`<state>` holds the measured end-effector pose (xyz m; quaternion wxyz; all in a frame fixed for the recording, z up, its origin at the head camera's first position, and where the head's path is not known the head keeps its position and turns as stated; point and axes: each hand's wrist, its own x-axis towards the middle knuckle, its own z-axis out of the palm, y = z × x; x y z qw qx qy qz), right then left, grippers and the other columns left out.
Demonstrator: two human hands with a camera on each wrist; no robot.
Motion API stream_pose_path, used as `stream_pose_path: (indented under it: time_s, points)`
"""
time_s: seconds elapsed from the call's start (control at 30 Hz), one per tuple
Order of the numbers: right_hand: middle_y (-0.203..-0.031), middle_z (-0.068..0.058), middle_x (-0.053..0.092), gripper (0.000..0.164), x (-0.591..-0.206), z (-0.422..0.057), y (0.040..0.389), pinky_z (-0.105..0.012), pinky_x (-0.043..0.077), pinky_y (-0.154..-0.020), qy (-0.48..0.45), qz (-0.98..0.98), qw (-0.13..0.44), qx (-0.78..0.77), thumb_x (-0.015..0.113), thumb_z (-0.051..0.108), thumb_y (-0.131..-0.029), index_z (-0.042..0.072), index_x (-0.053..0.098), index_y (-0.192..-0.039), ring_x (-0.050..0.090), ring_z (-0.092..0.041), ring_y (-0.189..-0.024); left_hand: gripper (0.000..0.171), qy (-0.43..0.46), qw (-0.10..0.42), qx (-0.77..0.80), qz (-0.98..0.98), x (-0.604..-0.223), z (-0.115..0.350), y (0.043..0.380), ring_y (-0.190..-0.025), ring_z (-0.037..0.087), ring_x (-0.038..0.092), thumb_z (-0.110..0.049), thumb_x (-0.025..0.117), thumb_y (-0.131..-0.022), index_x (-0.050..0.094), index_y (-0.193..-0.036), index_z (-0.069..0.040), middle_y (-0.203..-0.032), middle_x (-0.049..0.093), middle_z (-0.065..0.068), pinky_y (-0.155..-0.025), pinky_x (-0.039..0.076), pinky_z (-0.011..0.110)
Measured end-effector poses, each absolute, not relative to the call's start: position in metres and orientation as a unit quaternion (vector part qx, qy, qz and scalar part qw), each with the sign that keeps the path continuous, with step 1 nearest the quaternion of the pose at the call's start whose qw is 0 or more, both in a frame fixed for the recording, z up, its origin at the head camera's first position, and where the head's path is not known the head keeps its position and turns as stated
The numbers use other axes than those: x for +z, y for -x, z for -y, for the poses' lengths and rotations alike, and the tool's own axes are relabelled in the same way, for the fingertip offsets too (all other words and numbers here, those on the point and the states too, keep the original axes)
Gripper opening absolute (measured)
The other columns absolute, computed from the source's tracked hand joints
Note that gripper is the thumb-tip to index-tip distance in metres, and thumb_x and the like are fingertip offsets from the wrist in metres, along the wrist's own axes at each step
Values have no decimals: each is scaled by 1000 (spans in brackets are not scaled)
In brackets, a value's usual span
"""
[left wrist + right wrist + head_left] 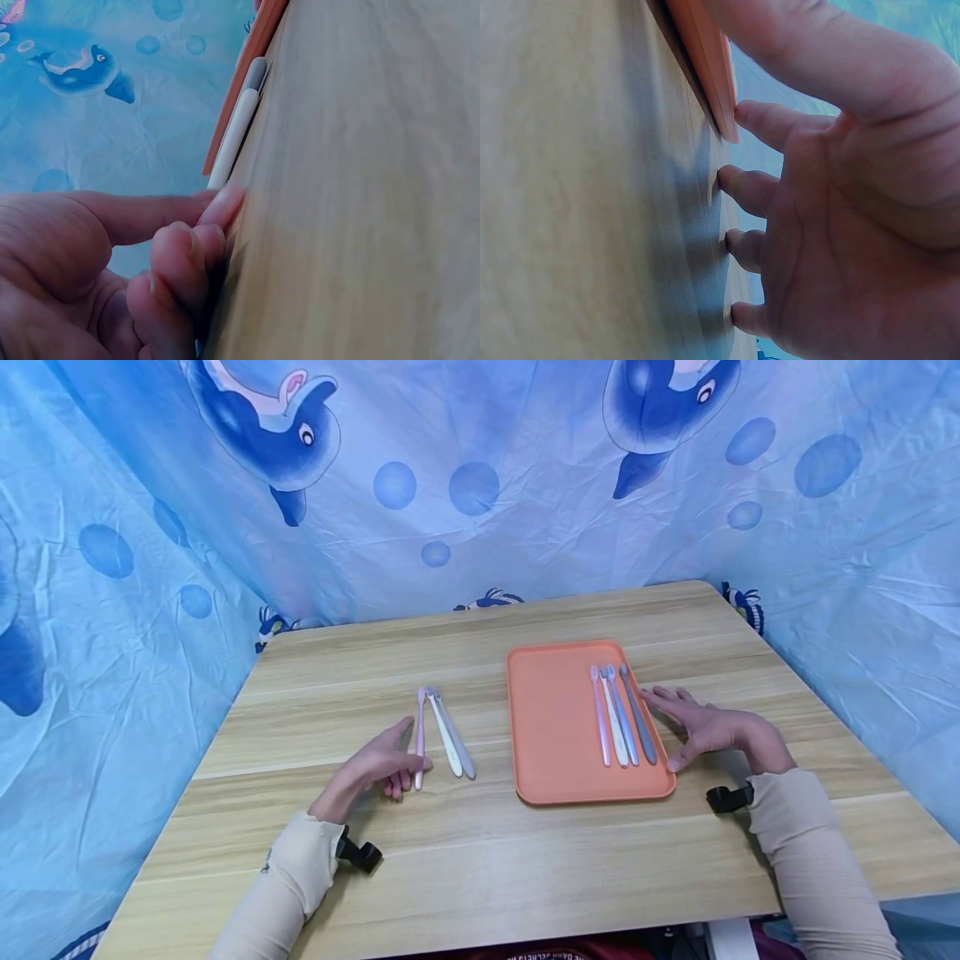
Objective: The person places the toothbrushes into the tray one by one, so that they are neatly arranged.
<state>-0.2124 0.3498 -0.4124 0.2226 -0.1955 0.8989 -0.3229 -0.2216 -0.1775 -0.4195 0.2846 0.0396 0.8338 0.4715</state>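
My left hand is at a pink toothbrush on the wooden table, the thumb crossing its handle and the other fingers curled at its left side. In the left wrist view, the pink handle end shows between thumb and fingers. Just right of it lie a white toothbrush and a grey toothbrush, heads close together. Beside the orange tray, my right hand has its fingers spread, with thumb and index fingertip at the tray's right rim. Its other fingertips rest on the table.
Several toothbrushes lie side by side in the tray's right half: pink, white, blue-purple and dark grey. A blue dolphin-print curtain hangs behind and beside the table.
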Motion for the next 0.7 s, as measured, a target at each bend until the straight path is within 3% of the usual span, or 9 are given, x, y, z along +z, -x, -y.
stream_pose_path:
  time_s: [0.7]
  points:
    - [-164, -34, -5, 124, -413, -350, 211, -88, -4, -104, 201, -898, 221, -322, 90, 31, -69, 7, 11, -161, -17, -65, -144, 102, -51, 277, 476, -833, -421, 175, 221, -36, 11, 55, -6, 65, -93, -11, -160, -7, -52, 60, 5, -34, 45, 23]
